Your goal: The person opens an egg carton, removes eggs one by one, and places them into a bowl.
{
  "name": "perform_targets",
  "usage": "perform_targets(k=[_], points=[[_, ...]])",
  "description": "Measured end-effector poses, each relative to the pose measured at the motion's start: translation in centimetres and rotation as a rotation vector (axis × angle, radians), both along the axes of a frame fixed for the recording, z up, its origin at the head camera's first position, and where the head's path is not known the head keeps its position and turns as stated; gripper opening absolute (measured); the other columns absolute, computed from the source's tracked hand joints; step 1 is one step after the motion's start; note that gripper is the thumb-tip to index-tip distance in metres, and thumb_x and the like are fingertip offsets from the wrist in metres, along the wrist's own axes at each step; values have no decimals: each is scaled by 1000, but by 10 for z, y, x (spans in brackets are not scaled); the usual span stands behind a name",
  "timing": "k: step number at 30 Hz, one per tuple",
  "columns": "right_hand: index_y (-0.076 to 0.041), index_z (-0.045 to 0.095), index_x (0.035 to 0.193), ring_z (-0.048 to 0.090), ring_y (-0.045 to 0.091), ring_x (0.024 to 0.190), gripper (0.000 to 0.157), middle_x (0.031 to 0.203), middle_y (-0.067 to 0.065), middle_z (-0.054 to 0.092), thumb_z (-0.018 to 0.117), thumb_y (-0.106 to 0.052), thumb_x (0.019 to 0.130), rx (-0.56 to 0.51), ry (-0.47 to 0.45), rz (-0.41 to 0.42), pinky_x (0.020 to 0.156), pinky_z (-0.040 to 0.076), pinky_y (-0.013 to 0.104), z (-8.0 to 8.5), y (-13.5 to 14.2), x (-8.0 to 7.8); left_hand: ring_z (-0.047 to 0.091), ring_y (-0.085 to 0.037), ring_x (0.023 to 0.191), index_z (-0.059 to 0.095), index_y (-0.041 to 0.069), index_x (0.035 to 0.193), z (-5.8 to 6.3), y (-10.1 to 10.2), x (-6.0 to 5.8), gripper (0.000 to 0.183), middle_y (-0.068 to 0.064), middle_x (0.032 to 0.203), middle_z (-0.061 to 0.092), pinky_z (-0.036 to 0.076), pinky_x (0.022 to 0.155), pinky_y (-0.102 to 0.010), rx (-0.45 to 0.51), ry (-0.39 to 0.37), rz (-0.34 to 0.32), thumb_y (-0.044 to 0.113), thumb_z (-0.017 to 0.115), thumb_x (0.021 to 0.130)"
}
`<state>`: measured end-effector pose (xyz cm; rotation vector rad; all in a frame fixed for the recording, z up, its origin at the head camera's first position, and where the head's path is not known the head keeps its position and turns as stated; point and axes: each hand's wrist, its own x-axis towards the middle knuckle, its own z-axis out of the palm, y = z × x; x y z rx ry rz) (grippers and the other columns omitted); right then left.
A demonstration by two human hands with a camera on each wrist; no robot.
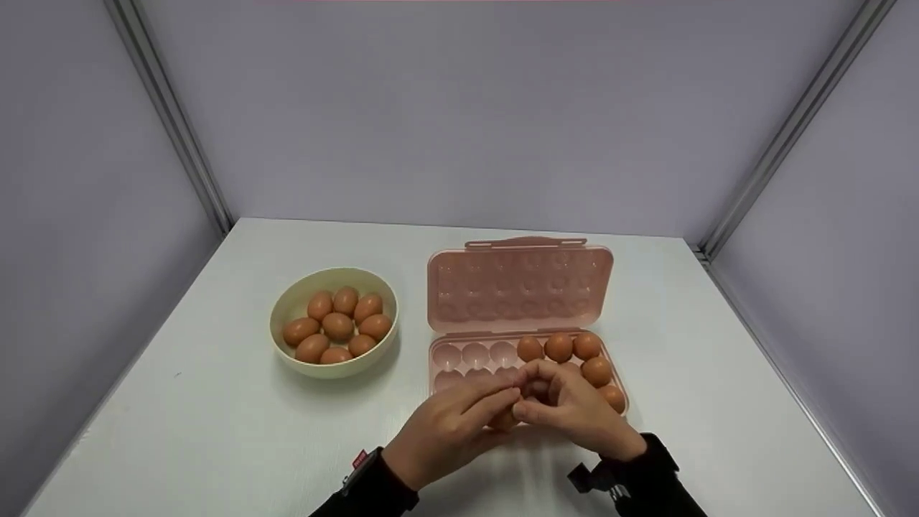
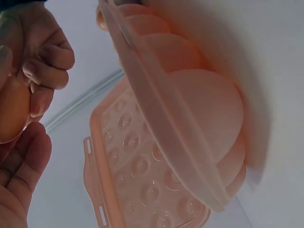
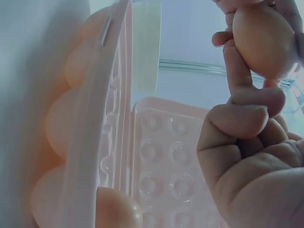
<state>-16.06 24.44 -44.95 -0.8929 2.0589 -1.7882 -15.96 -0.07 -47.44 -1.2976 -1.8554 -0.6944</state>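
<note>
A brown egg (image 3: 264, 42) is between my two hands, above the near side of an open pink egg carton (image 1: 438, 359). My left hand (image 1: 459, 420) holds the egg from the left, its fingers over the top in the head view. From the right, my right hand (image 1: 571, 409) pinches the same egg, with a fingertip against its side in the right wrist view. Brown eggs (image 1: 558, 347) sit in the carton's right-hand cups, and the left cups at the back hold none. The hands hide part of the front cups.
A pale yellow-green bowl (image 1: 287, 301) with several brown eggs (image 1: 337, 327) stands left of the carton. The carton's lid (image 1: 520, 287) lies tipped back behind its base. White table (image 1: 201, 402) surrounds both, with grey panels (image 1: 459, 115) behind and at the sides.
</note>
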Motion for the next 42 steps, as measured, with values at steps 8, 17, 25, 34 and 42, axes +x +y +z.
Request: perform_targets(k=[8, 17, 25, 34, 42], points=[[4, 60, 129, 72, 6, 100, 25, 113, 1, 76, 63, -5, 106, 13, -15, -10, 83, 58, 21, -2, 0, 0, 74, -16, 112, 72, 7, 133, 1, -2, -2, 54, -9, 130, 70, 60, 95, -23, 26, 13, 32, 14, 92, 84], [4, 64, 124, 70, 4, 96, 25, 122, 29, 69, 69, -9, 104, 103, 47, -184, 79, 57, 18, -3, 1, -5, 74, -19, 98, 74, 8, 128, 14, -46, -27, 52, -10, 118, 68, 63, 84, -25, 124, -121, 273, 11, 94, 80], [-10, 73, 110, 59, 2, 75, 13, 101, 4, 71, 77, -17, 99, 245, 284, -392, 66, 51, 19, -1, 10, -8, 70, -42, 114, 65, 6, 136, 11, -121, -72, 53, -22, 134, 64, 60, 95, -57, 152, -549, 658, 13, 87, 88], [-11, 70, 98, 62, 11, 70, 23, 82, 0, 69, 87, -24, 90, 701, 614, -635, 65, 53, 31, -12, 24, -10, 68, -39, 108, 62, 2, 133, 4, -166, -96, 46, -24, 122, 71, 56, 94, -59, 20, -911, 786, 21, 81, 95], [-14, 68, 89, 61, 13, 83, 22, 91, 0, 69, 90, -17, 84, 813, 668, -645, 69, 56, 38, -22, 30, -7, 62, -27, 92, 61, 1, 125, 8, -163, -111, 32, -14, 102, 67, 53, 78, -36, 79, -1090, 661, 12, 70, 97]])
